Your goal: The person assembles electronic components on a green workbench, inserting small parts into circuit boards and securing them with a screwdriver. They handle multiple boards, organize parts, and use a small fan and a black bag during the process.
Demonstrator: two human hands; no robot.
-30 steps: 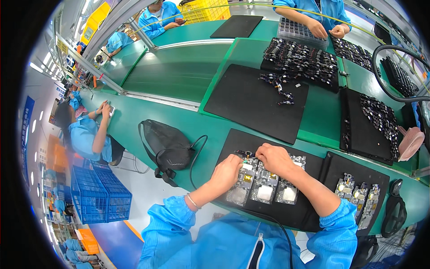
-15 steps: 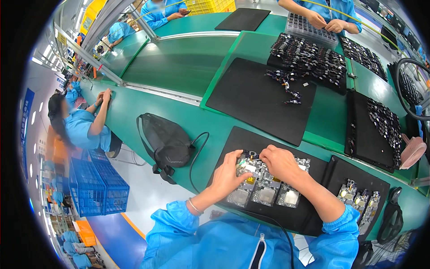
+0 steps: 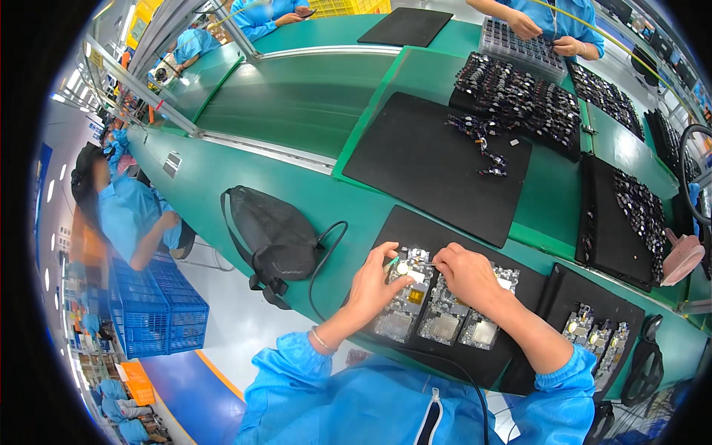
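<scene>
left hand (image 3: 378,285) is pinching a thin green tool (image 3: 391,261) over the circuit board (image 3: 406,285); right hand (image 3: 466,273) is curled on the board, grip unclear; black mat (image 3: 512,363) is reaching the table's near edge; bag (image 3: 276,241) is lying left of the mat.

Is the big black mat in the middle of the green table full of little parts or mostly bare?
Mostly bare. The big black mat has only a few small parts scattered near its far right corner.

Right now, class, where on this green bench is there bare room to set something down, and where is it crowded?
Free: most of the large black rectangular mat, left of its few small dark parts; also the green conveyor belt beyond. Crowded: the small black mat under both hands, filled with circuit boards, and the parts-covered black trays.
</scene>
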